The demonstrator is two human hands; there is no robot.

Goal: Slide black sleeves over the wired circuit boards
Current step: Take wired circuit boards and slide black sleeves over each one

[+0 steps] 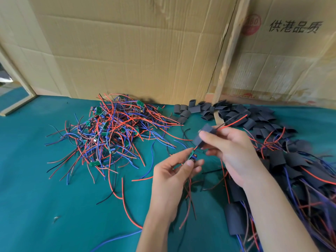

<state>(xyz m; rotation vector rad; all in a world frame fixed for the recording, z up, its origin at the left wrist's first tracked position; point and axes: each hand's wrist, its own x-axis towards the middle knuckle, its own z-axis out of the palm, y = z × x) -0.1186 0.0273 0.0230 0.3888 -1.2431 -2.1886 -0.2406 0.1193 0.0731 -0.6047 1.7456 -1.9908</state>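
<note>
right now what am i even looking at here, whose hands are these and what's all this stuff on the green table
This is one picture from a camera worn on a person's head, looking forward and down at their own two bare hands; no robot is involved. The left hand pinches a small green circuit board with wires attached. The right hand holds a black sleeve; the board's red wire already runs through it and sticks out the far end, but the sleeve is not yet over the board. On the green table cover, a tangled pile of bare wired boards lies to the left, loose empty sleeves lie at the back, and finished sleeved boards are heaped on the right. Cardboard sheets stand behind.
</note>
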